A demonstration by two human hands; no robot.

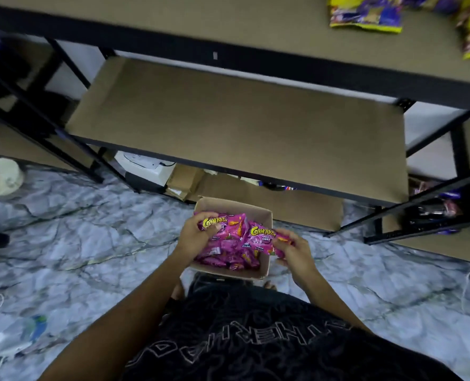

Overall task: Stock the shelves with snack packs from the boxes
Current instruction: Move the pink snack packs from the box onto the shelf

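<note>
Head view: cardboard box (265, 243) on the marbled floor (90, 243), at 6 o'clock below the bare middle shelf (242, 127). Left hand (194, 235) pinches one pink snack pack (225, 224) at its top corner, thumb over the logo. Right hand (294, 251) pinches a second pack (264, 237) by its right edge, fingers curled behind. More pink packs (228, 257) lie loose in the box. Yellow-purple packs (365, 15) sit on the upper shelf at 1 o'clock.

Judgement: packs look light, soft, air-filled, with slick film. Grip at the crimped seam or corner; squeezing the middle risks crushing the contents.
</note>
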